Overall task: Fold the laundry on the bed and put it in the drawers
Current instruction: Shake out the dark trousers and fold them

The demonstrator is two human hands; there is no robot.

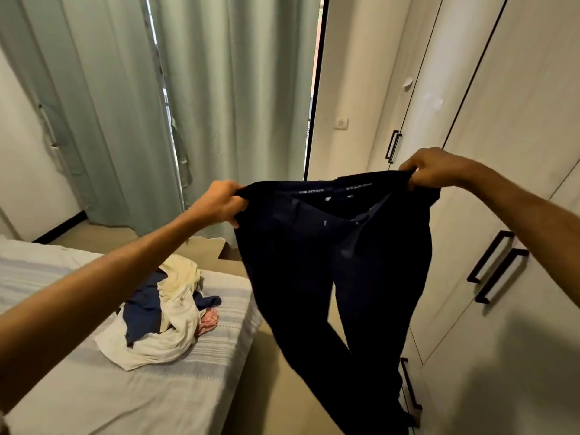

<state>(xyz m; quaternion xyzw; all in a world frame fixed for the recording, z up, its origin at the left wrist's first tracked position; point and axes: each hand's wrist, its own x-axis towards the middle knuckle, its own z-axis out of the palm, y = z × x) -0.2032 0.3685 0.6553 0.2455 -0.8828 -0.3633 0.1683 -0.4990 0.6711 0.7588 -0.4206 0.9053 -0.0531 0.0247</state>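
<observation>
A pair of dark navy trousers (332,277) hangs in the air in front of me, waistband up and spread wide, both legs dangling toward the floor. My left hand (219,204) grips the left end of the waistband. My right hand (431,169) grips the right end. On the bed (94,397) at the lower left lies a loose pile of laundry (163,312): cream, blue and pink pieces, unfolded.
A tall white wardrobe (502,152) with black handles fills the right side, its doors shut, and a low drawer handle (409,384) shows beside the trousers. Pale green curtains (204,105) hang at the back. A narrow strip of floor runs between bed and wardrobe.
</observation>
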